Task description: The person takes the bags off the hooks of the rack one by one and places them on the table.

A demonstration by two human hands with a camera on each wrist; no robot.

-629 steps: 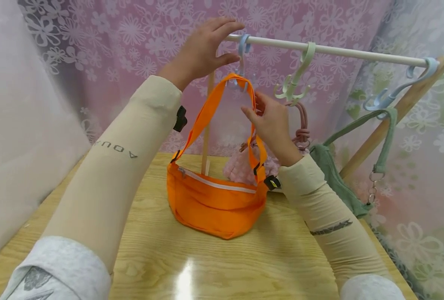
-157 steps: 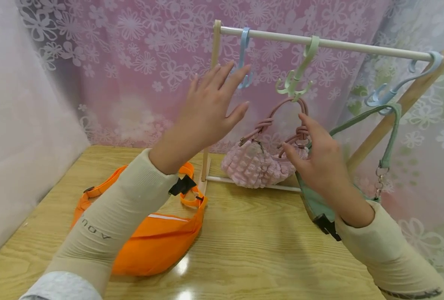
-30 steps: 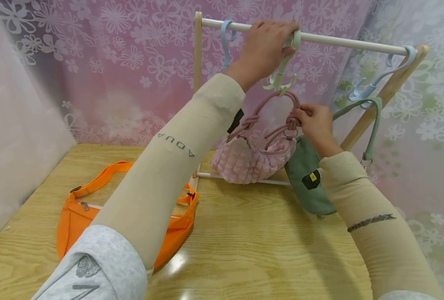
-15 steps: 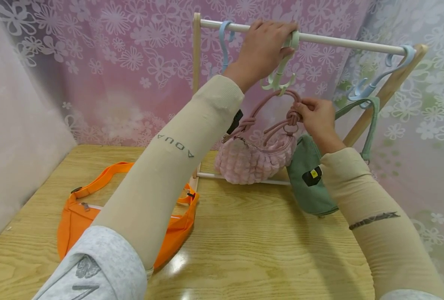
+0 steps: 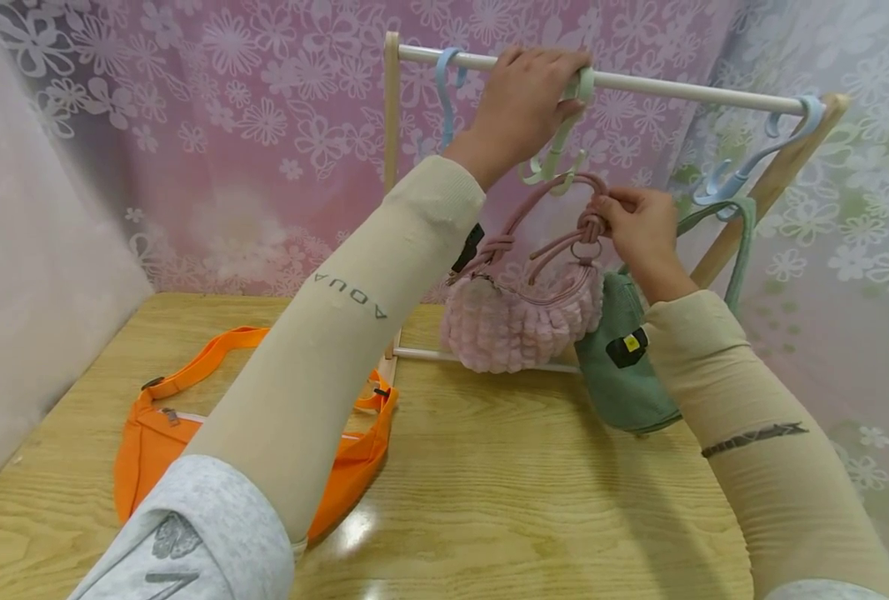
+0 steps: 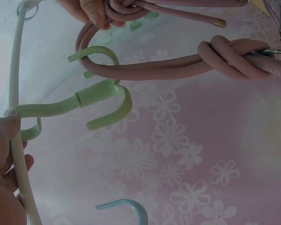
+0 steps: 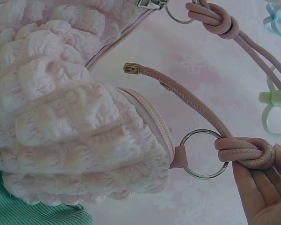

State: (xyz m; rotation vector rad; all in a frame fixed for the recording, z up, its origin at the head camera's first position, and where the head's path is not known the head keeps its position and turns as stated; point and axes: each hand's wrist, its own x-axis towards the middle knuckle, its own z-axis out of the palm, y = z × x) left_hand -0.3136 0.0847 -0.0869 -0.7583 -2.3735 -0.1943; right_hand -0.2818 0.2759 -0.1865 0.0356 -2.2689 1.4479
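My left hand (image 5: 530, 100) grips the rack's white rail (image 5: 661, 86), its thumb against the top of a light green hook (image 6: 93, 96). With the fingers of my right hand (image 5: 648, 229) I pinch the knotted strap (image 5: 591, 221) of a pink puffy handbag (image 5: 515, 325). The strap's loop passes over one prong of the green hook, seen in the left wrist view. In the right wrist view, the strap's knot (image 7: 255, 152) rests against the fingers, beside a metal ring (image 7: 203, 154).
An orange bag (image 5: 152, 450) lies on the wooden table (image 5: 489, 483) at left, partly behind my left arm. A green bag (image 5: 624, 358) hangs from the right blue hook (image 5: 751, 162). Another blue hook (image 5: 446, 96) hangs at the rail's left end.
The orange bag went from the left blue hook to the table. Both hands, open before, took hold of the rail and pink strap. Lately the right hand drew the strap and bag slightly right.
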